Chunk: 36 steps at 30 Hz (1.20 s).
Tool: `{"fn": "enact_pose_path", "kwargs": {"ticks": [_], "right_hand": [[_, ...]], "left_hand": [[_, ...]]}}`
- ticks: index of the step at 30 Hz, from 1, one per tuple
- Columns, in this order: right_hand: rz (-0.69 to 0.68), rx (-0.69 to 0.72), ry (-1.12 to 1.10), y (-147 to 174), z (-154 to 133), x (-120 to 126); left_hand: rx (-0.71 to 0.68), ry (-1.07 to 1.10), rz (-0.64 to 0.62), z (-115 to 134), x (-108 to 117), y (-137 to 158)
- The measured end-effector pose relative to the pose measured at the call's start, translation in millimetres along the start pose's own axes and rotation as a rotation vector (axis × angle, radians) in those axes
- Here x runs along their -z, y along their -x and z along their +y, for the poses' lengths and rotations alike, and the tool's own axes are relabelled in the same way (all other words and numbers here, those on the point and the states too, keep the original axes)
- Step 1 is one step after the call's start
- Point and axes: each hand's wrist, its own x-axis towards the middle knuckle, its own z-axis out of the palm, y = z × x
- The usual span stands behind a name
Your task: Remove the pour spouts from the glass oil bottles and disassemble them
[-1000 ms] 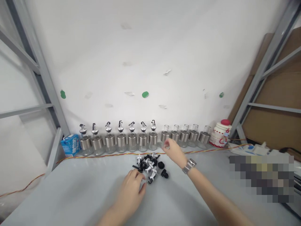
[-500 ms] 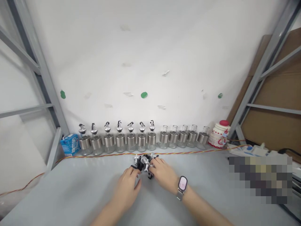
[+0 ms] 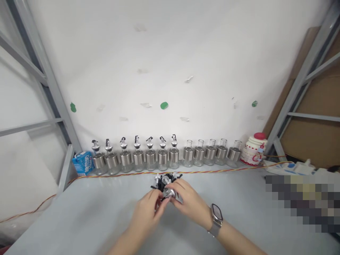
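Note:
My right hand (image 3: 190, 200), with a watch on the wrist, pinches a silver bottle pourer (image 3: 170, 193) between thumb and fingers. My left hand (image 3: 148, 209) closes in from the other side, its thumb and forefinger gripping the same pourer; the pourer's lower end is hidden by the fingers. Just beyond lies a small pile of loose pourers (image 3: 160, 182), silver with black stoppers and flip caps. Against the wall stands a row of glass bottles with steel sleeves; the left ones, such as this bottle (image 3: 138, 159), carry pourers. On the right, several open-necked bottles (image 3: 188, 154) have none.
A blue carton (image 3: 83, 163) stands at the left end of the row, a white and red jar (image 3: 253, 152) at the right end. A twisted cable (image 3: 212, 171) runs along the bottles' front. A power strip (image 3: 294, 167) lies at right. Metal posts (image 3: 53, 102) flank the grey table (image 3: 87, 212).
My hands have come together in front of the pile, and a pourer is now lifted between them. Before, both hands were reaching into the pile. The view has shifted slightly.

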Motion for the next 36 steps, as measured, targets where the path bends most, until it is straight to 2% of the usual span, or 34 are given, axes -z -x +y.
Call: {"fn": "enact_pose_path", "kwargs": {"ticks": [3, 6, 12, 15, 20, 25, 28, 33, 36], "right_hand": [[0.005, 0.012, -0.011, 1, -3, 1], [-0.004, 0.016, -0.027, 1, -3, 4], [-0.015, -0.024, -0.044, -2, -4, 9], [0.007, -0.142, -0.235, -1, -7, 7], [0.020, -0.367, -0.683, -1, -12, -4], [0.086, -0.501, -0.878, -6, -8, -9], [0.089, -0.554, -0.886, -6, -5, -11], [0.099, -0.599, -0.852, -3, -5, -18], [0.051, -0.589, -0.858, -4, -6, -17]], "left_hand": [[-0.059, -0.079, 0.038, -4, -2, 0], [-0.076, -0.062, 0.061, -9, -5, 0], [0.037, 0.188, 0.148, -11, -10, 0], [0.105, 0.362, 0.160, -5, -7, 1], [0.163, 0.534, 0.066, 7, -4, 1], [0.189, 0.674, -0.001, 12, -1, 1], [0.126, 0.568, -0.037, 12, 2, 3], [-0.087, 0.149, -0.028, 4, 2, 6], [-0.077, 0.121, -0.037, 2, 0, 6]]}}
